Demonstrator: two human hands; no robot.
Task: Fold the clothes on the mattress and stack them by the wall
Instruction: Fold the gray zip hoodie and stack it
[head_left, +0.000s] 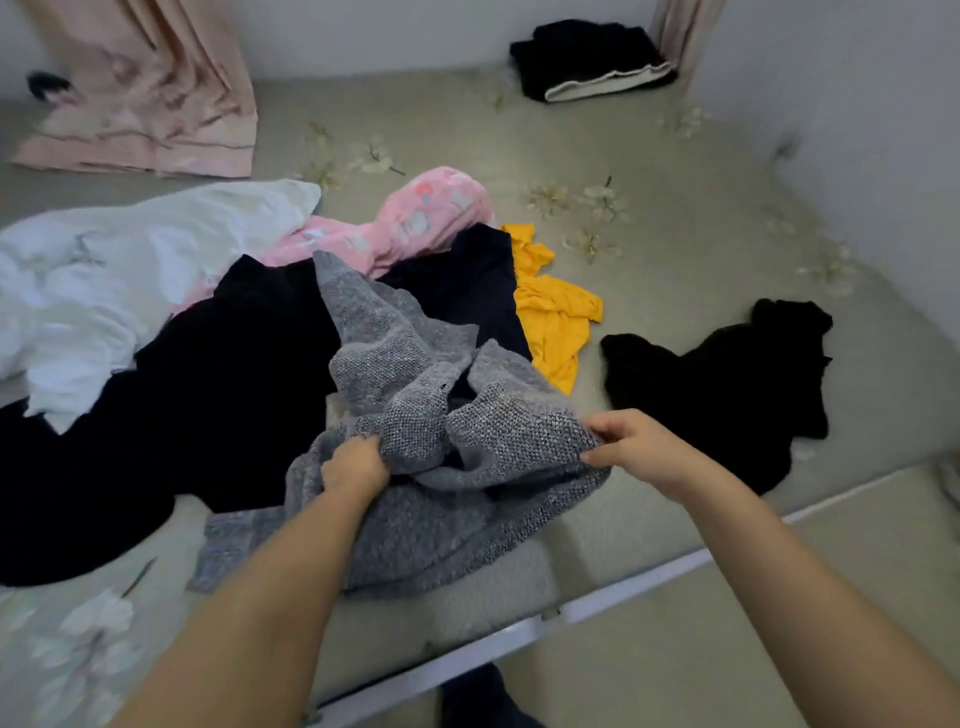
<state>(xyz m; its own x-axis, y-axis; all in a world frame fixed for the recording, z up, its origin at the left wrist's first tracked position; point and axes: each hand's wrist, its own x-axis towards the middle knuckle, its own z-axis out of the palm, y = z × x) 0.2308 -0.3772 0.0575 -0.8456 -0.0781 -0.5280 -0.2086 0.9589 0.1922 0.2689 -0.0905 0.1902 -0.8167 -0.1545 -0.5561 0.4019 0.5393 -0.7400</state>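
Observation:
A grey knitted sweater (415, 415) lies crumpled at the mattress's near edge. My left hand (356, 465) grips a bunch of its fabric at the left. My right hand (631, 441) pinches its edge on the right. Behind it spreads a heap of loose clothes: a large dark navy garment (218, 389), a white one (119, 280), a pink patterned one (415, 218) and a yellow one (553, 317). A black garment (727, 384) lies apart to the right. By the far wall sits a folded stack (592, 60) of black and white clothes.
The grey-green floral mattress (649, 171) fills the view, with a white frame edge (597, 608) along its near side. White walls stand behind and at the right. A pink curtain (156, 93) drapes onto the mattress at the back left.

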